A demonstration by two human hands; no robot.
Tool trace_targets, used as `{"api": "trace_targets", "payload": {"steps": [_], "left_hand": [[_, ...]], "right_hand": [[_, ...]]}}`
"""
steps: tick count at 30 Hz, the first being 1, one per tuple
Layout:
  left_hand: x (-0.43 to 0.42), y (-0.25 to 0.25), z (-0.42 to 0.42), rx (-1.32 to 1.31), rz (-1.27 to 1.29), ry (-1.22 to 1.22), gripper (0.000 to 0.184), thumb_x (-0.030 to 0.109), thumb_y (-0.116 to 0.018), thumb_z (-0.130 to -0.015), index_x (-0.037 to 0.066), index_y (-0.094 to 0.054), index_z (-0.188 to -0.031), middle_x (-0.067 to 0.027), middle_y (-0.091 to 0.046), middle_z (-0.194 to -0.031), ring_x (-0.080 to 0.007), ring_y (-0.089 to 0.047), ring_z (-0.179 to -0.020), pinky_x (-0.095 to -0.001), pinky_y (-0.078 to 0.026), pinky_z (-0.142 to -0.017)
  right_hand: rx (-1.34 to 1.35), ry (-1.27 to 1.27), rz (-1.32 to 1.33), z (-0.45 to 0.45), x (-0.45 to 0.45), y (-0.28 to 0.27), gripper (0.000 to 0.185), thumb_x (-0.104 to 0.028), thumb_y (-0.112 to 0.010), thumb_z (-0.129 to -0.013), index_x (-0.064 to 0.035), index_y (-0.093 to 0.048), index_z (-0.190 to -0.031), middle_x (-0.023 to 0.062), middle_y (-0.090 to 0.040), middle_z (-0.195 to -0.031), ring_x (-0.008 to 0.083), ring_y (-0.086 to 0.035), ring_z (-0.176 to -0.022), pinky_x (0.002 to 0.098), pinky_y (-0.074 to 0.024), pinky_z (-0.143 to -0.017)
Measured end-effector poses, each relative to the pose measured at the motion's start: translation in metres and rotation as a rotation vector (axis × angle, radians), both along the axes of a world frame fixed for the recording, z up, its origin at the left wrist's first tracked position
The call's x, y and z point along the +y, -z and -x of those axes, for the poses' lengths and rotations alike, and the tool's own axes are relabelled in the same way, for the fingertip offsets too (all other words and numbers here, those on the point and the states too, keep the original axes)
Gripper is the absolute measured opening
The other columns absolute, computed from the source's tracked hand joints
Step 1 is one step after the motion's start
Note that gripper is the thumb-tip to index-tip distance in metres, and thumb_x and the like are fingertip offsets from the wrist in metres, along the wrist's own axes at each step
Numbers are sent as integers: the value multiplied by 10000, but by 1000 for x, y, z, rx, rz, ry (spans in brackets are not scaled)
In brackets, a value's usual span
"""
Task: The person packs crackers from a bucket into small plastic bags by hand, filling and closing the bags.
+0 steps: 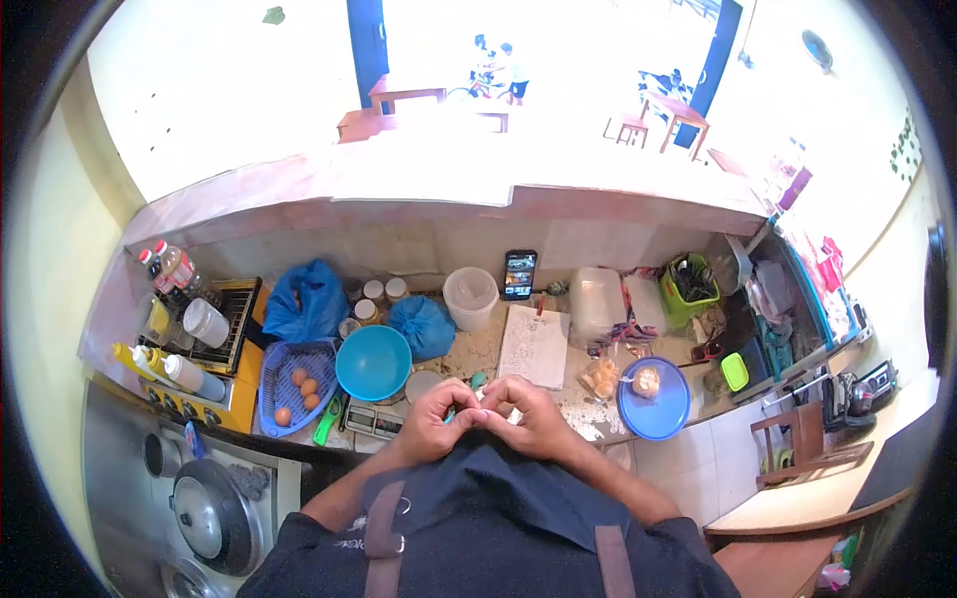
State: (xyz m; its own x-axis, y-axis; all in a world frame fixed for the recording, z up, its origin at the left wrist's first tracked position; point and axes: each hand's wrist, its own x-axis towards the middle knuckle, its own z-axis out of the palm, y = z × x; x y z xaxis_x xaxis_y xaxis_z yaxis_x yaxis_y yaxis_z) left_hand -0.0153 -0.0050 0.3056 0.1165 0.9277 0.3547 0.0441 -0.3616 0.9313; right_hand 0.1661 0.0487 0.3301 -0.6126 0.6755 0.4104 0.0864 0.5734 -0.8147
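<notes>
My left hand point(437, 421) and my right hand point(523, 419) meet in front of my chest, over the counter's near edge. Both have curled fingers, with thumbs and fingertips pinched together. A small whitish bit shows between them, too small to name. Just beyond my hands lies a white cutting board point(533, 347). A kitchen scale point(374, 420) sits beside my left hand, and a turquoise bowl point(374, 363) stands behind it. To the right of my right hand are a clear bag of food pieces point(600, 379) and a blue plate point(655, 424) with a bagged portion point(646, 381) on it.
At left, a purple basket point(286, 369) holds several eggs next to a green-handled tool point(327, 423). A lidded pan point(206, 513) stands on the lower-left stove. A phone point(519, 273) leans against the back wall beside a white bucket point(471, 297). Plastic containers point(596, 304) stand further right.
</notes>
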Motion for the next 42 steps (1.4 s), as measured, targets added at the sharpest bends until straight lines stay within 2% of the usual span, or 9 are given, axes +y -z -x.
{"api": "trace_targets", "payload": {"steps": [9, 11, 18, 20, 29, 36, 39, 41, 42], "left_hand": [[1, -6, 0, 52, -22, -46, 91, 87, -623, -860, 42, -544, -851, -46, -541, -846, -147, -516, -802, -274, -411, -739], [3, -4, -2, -3, -36, -103, 82, 102, -617, -868, 35, -571, -861, -44, -559, -839, -123, -523, -768, -256, -421, -700], [4, -15, -2, -12, 33, -168, 81, 104, -603, -873, 36, -561, -856, -48, -558, -805, -146, -534, -727, -277, -431, -675], [7, -25, 1, 165, -169, -236, 83, 94, -609, -859, 42, -548, -836, -73, -560, -786, -193, -547, -715, -306, -432, -666], [11, -45, 9, 319, -346, -311, 125, 115, -620, -856, 43, -521, -829, -91, -561, -796, -233, -549, -729, -332, -443, -682], [13, -45, 15, 247, -258, -330, 128, 109, -622, -857, 40, -520, -820, -83, -555, -794, -201, -546, -738, -312, -441, -685], [12, -37, 13, 184, -81, -285, 139, 142, -622, -881, 36, -542, -922, -60, -568, -875, -159, -547, -810, -298, -448, -751], [13, -26, 4, -51, 36, -129, 252, 184, -617, -902, 25, -525, -1074, -44, -565, -986, -134, -539, -926, -289, -436, -850], [11, -27, -2, -51, 35, -129, 252, 184, -617, -902, 25, -525, -1074, -44, -565, -986, -134, -539, -926, -289, -436, -850]], "right_hand": [[92, -26, 61, 7, 5, 2, 179, -123, -727, -759, -64, -558, -762, 82, -591, -799, 250, -579, -770, 349, -453, -713], [50, -14, -173, 8, 8, -2, 169, -97, -721, -733, -67, -556, -745, 89, -583, -802, 272, -570, -794, 368, -441, -748], [47, -26, -321, 12, 11, -16, 178, -145, -727, -742, -79, -563, -752, 88, -575, -773, 277, -563, -783, 370, -433, -730], [-22, 66, 9, 12, 8, -22, 151, -165, -712, -765, -71, -593, -773, 91, -585, -769, 270, -559, -769, 368, -431, -720], [-122, -31, -228, 13, 18, -31, 91, -139, -642, -799, -49, -632, -794, 91, -612, -750, 256, -573, -782, 374, -436, -722], [-156, -55, -311, 14, 19, -35, 76, -114, -629, -797, -38, -629, -800, 98, -606, -739, 262, -565, -775, 367, -427, -719], [-85, 34, -204, 15, 16, -35, 96, -137, -613, -812, -43, -625, -792, 113, -600, -766, 283, -552, -779, 399, -421, -734], [15, 77, -177, 14, 17, -32, 91, -117, -616, -822, -35, -649, -842, 117, -619, -803, 276, -568, -819, 381, -431, -750], [15, 78, -179, 14, 17, -32, 91, -117, -616, -822, -35, -649, -842, 117, -619, -803, 276, -568, -819, 381, -431, -750]]}}
